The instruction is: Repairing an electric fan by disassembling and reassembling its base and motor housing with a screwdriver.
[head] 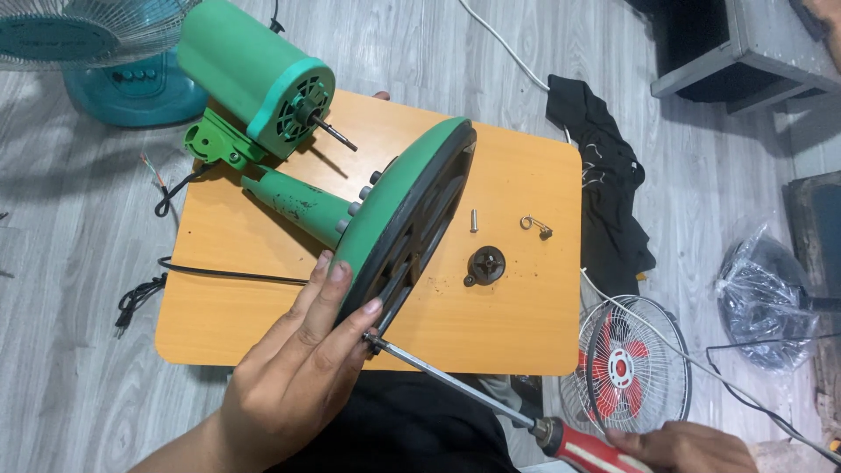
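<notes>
Head view: the green fan base [405, 219] is tipped on edge at frame centre on the orange surface [517, 333], steadied by the left hand [298, 368]. A screwdriver [491, 398], held in the right hand's [679, 445] closed grip, is set at its underside. One screw [474, 220] and a black knob [486, 264] already lie loose; the bottom plate is still attached.

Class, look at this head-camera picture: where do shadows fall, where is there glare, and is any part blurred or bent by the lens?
Head view: soft, even light; the green fan motor casts a faint shadow on the orange table; mild glare on the plastic-wrapped fan; left hand, right hand and screwdriver sharp; the floorboards look slightly bowed near the edges.
</notes>
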